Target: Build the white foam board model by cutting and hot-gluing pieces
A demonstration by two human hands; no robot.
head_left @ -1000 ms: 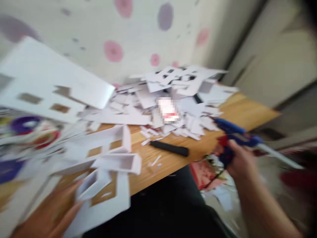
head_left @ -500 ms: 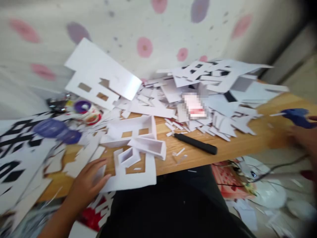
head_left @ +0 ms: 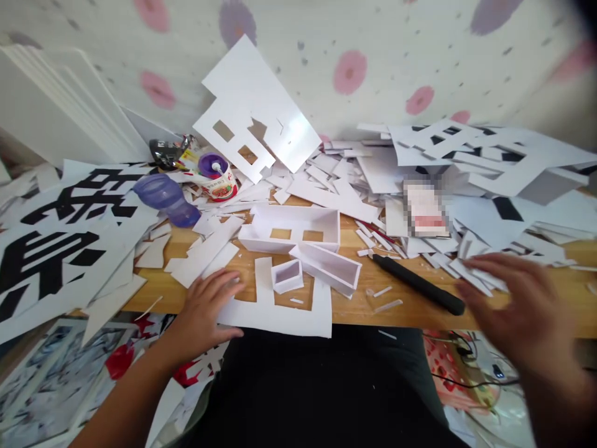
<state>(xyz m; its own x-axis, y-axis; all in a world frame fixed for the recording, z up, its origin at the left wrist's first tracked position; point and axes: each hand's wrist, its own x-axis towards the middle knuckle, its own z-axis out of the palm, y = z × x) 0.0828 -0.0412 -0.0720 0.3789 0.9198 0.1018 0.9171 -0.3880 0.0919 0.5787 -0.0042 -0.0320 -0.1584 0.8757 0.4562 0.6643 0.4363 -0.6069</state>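
My left hand (head_left: 209,311) rests with fingers apart on the left end of a flat white foam-board piece (head_left: 321,314) with window-like cutouts. A small open white box (head_left: 287,277) sits on that piece. Touching or close to it are a long narrow white tray (head_left: 326,269) and a larger white open box (head_left: 293,224) with two cutouts. My right hand (head_left: 517,305), blurred and holding nothing, hovers with fingers spread over the table's right side. Just left of it lies a black pen-shaped tool (head_left: 420,285).
White offcuts (head_left: 345,193) cover the back of the wooden table (head_left: 153,298). A pixelated phone-like object (head_left: 426,208) lies among them. At left are a purple container (head_left: 168,198), a paper cup (head_left: 219,180) and sheets with black lettering (head_left: 56,249). A large cut board (head_left: 254,99) leans on the wall.
My right hand has let go of a blue glue gun at the far right and come inward, empty. The view has turned left. My left hand stays by the flat cutout piece.
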